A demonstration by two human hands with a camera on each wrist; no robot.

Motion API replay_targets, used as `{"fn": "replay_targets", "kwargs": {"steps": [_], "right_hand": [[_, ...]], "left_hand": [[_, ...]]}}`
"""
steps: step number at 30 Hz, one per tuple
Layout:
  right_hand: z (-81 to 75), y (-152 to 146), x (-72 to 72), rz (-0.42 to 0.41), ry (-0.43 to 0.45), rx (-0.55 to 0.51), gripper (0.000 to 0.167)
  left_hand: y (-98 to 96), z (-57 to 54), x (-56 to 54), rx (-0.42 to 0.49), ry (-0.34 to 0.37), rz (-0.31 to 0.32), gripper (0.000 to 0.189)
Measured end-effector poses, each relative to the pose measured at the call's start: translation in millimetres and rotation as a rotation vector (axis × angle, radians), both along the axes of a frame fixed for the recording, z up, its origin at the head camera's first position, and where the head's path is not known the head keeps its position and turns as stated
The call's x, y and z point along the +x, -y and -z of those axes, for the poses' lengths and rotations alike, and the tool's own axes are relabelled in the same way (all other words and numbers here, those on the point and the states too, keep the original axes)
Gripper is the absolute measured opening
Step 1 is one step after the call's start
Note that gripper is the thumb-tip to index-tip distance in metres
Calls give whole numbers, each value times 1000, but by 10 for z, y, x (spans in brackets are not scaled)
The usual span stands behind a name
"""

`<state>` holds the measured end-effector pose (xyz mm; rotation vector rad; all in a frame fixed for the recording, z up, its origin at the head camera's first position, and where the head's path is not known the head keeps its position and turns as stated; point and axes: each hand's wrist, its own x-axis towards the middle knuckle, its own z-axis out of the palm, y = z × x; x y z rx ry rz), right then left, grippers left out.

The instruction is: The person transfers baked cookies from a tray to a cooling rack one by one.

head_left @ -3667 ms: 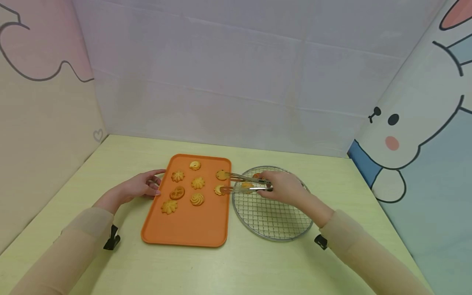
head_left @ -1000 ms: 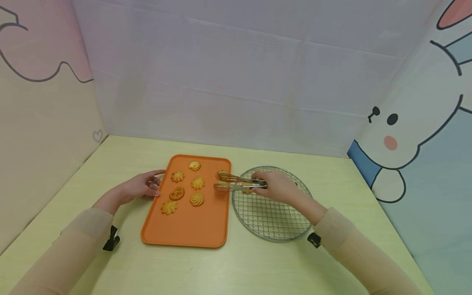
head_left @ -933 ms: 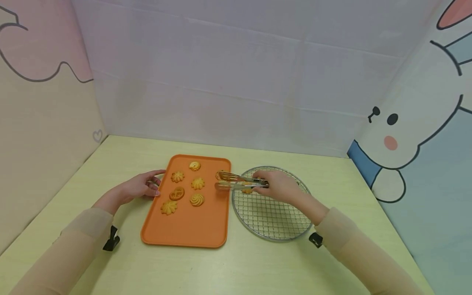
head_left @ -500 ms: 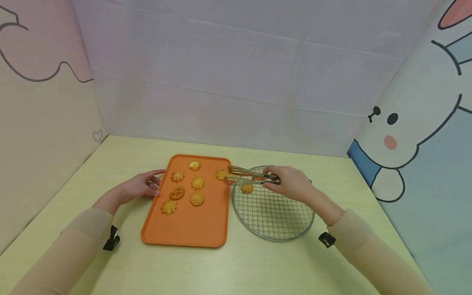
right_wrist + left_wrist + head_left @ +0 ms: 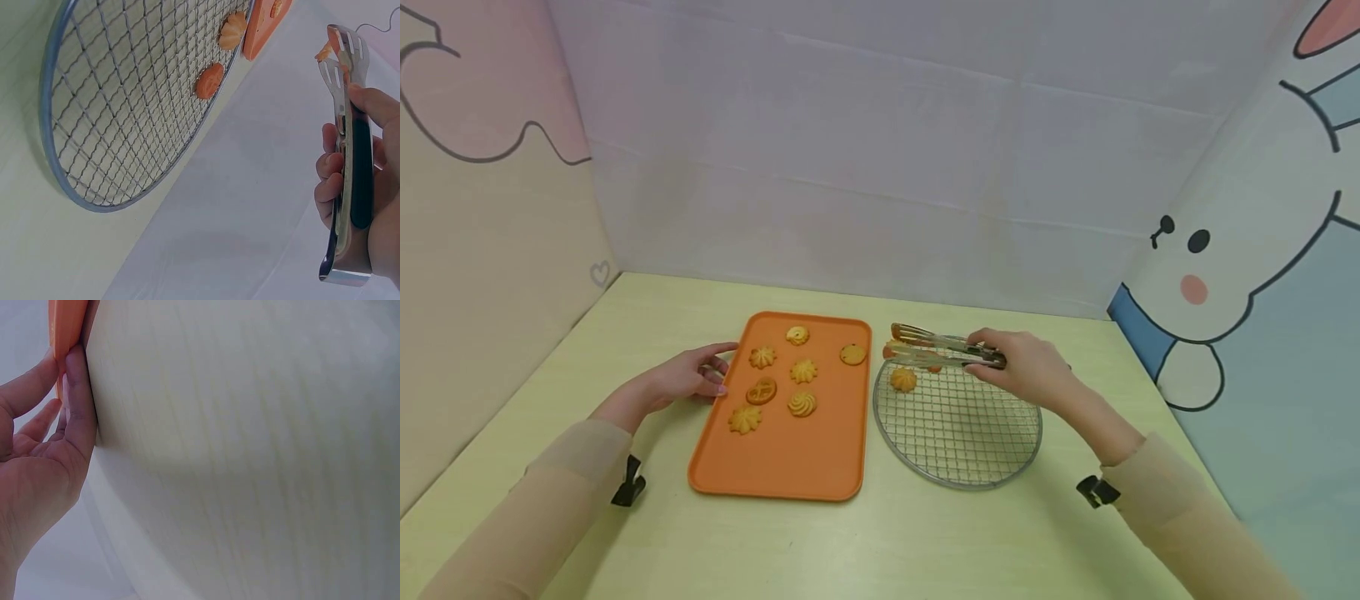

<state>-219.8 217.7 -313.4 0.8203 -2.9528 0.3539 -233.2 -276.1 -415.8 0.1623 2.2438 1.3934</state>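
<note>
My left hand pinches the left rim of an orange tray, thumb above and fingers below in the left wrist view. Several cookies lie on the tray, among them a pretzel-shaped one and a round one near the right edge. In my right hand are metal serving tongs, gripped by their dark handles. A cookie sits between the tong tips, partly hidden by them, above the far left of the round wire rack. Below, the rack bears a ridged cookie and a browner one.
Tray and rack stand side by side on a pale wooden table, a narrow gap between them. A plain wall sheet rises behind the table. Printed cartoon panels flank both sides, a rabbit on the right.
The tongs have lifted a scalloped cookie from the tray's right side and moved right and away, over the rack. My left hand and the tray have stayed in place.
</note>
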Motion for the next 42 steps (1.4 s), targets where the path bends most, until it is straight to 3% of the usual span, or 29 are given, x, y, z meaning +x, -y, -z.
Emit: {"fn": "replay_targets", "kwargs": {"steps": [23, 42], "right_hand": [[55, -547, 74, 92, -101, -69, 35], [368, -782, 2, 191, -97, -76, 35]], "left_hand": [[2, 23, -12, -3, -5, -1, 81], [1, 23, -15, -17, -14, 7, 81]]}}
